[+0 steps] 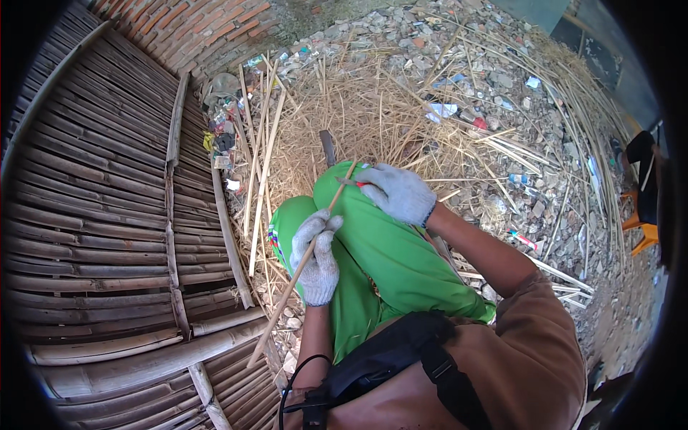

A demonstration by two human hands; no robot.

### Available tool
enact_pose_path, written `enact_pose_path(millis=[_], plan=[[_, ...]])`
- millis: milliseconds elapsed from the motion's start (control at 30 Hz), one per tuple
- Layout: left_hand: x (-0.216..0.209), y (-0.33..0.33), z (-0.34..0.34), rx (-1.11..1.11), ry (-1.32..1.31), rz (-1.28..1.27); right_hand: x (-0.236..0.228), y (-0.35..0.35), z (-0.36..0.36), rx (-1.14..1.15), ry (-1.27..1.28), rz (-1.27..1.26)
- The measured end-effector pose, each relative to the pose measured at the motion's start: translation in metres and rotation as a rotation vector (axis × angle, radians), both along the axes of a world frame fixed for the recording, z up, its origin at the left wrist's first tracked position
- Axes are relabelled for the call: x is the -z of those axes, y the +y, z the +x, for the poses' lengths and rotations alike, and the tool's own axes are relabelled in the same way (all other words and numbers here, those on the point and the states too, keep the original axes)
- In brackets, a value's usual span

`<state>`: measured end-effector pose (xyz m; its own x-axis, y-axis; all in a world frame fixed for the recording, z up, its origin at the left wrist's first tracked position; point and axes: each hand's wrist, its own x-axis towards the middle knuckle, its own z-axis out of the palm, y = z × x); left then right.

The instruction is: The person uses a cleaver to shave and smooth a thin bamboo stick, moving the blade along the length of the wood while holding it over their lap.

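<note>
A long, thin bamboo stick runs slantwise across my lap, its far end over my green-trousered knees. My left hand, in a whitish knitted glove, is closed around the stick near its middle. In the same kind of glove, my right hand grips a small knife. A bit of red shows at its handle, beside my fingers. The short blade lies against the stick close to its far end. Most of the handle is hidden inside my right hand.
A bamboo slat panel fills the left side. Straw-like shavings and split bamboo strips cover the rubble ground ahead. A brick wall stands at the far left. At the right edge is an orange chair.
</note>
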<state>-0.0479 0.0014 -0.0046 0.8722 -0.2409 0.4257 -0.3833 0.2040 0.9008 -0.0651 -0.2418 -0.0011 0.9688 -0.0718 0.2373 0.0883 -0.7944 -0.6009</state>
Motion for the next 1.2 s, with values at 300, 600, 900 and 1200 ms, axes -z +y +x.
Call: enact_pose_path(millis=[300,600,900,1200], plan=[[-0.001,0.001,0.005,-0.094,-0.164,0.162,-0.01,0.009,0.005,-0.001,0.045,-0.066],[0.001,0.004,0.005,-0.014,-0.257,0.136,-0.012,0.013,-0.001,0.058,-0.001,-0.026],[-0.002,0.002,0.004,-0.039,-0.361,0.209,-0.006,0.017,0.002,0.077,-0.06,0.02],[-0.019,0.017,-0.006,0.066,-0.324,0.385,0.0,0.018,0.006,0.106,-0.077,0.035]])
